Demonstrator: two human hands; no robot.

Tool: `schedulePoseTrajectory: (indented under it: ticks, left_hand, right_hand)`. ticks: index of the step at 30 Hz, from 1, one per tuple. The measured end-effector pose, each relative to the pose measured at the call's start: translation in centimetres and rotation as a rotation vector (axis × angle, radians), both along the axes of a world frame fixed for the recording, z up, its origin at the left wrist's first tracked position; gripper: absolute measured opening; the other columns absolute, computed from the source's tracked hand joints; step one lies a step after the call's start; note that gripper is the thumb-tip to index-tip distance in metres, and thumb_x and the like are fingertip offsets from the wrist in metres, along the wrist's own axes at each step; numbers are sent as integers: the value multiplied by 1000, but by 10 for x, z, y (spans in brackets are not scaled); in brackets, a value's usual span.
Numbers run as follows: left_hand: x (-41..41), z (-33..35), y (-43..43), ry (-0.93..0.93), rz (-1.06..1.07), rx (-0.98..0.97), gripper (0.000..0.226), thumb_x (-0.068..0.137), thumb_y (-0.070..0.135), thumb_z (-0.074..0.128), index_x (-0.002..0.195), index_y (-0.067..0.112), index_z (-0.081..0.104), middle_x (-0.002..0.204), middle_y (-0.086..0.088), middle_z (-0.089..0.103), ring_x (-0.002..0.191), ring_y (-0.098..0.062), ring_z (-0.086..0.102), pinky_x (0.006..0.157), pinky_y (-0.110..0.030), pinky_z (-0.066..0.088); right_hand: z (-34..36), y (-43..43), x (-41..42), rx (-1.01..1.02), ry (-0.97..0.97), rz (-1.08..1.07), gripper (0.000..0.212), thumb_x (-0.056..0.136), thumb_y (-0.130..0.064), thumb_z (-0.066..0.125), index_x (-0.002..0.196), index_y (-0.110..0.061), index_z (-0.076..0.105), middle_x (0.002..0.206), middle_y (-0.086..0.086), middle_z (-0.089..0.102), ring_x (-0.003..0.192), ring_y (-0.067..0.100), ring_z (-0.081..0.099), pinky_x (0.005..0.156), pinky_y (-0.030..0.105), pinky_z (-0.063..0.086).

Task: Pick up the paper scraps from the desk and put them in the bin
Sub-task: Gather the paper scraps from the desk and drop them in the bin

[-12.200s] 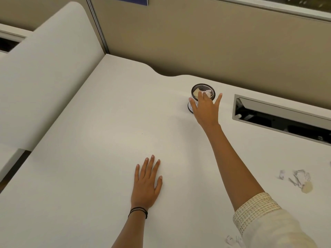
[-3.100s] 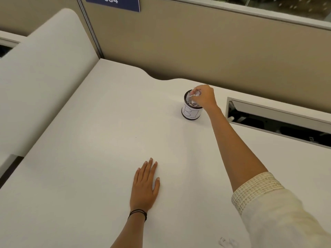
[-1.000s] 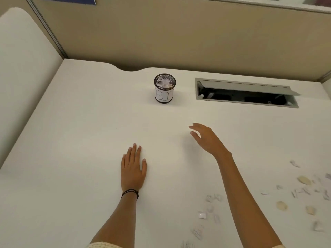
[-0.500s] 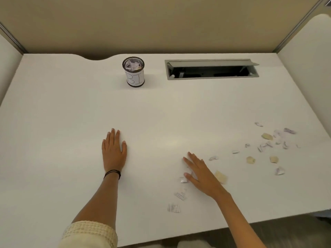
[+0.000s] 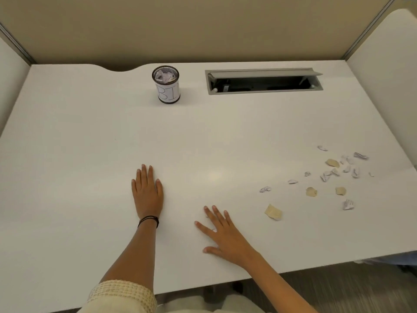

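The bin (image 5: 167, 94), a small mesh cup with a white label, stands at the back of the white desk (image 5: 90, 154) with crumpled paper inside. Several white and tan paper scraps (image 5: 334, 171) lie scattered at the right; a tan scrap (image 5: 273, 211) lies closest to my right hand. My right hand (image 5: 223, 237) is pressed flat near the front edge, fingers spread, with a sliver of white scrap (image 5: 214, 229) showing between them. My left hand (image 5: 147, 193) rests flat on the desk, holding nothing.
An open cable tray (image 5: 264, 83) is set into the desk to the right of the bin. Beige partition walls (image 5: 203, 28) enclose the back and sides. The desk's front edge runs just below my right wrist.
My right hand has come down flat over the small white scraps near the front edge, which are now mostly hidden under it. My left hand has stayed in place.
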State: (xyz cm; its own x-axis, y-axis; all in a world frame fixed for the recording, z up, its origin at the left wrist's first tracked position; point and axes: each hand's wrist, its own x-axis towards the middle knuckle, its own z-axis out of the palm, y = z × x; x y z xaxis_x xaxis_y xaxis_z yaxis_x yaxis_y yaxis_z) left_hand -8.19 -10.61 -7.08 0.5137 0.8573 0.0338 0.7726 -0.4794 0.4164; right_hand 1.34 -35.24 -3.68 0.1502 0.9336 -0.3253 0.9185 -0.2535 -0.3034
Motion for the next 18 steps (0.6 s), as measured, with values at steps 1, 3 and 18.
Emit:
schedulePoseTrajectory:
  ticks: [1, 3, 18]
  left_hand:
    - [0, 0, -1, 1, -1, -2, 49, 98, 17, 38, 146, 9, 30, 155, -9, 23, 143, -24, 18, 117, -41, 10]
    - [0, 0, -2, 1, -6, -3, 49, 98, 16, 39, 146, 9, 30, 154, -10, 23, 143, -24, 19, 117, -42, 11]
    - [1, 1, -2, -29, 6, 5, 48, 97, 17, 42, 144, 9, 34, 153, -9, 27, 142, -25, 21, 116, -41, 12]
  right_hand:
    - [-1, 3, 0, 3, -17, 8, 66, 90, -54, 31, 147, -35, 3, 156, 9, -7, 142, 24, -14, 113, 52, 0]
    - [-2, 10, 7, -14, 13, 8, 59, 92, -48, 23, 147, -33, 7, 156, 8, -1, 144, 26, -3, 113, 49, 10]
    - [27, 16, 27, -201, 72, 147, 99, 77, -48, 66, 147, -32, -2, 152, 2, -28, 137, 23, -29, 109, 43, -12]
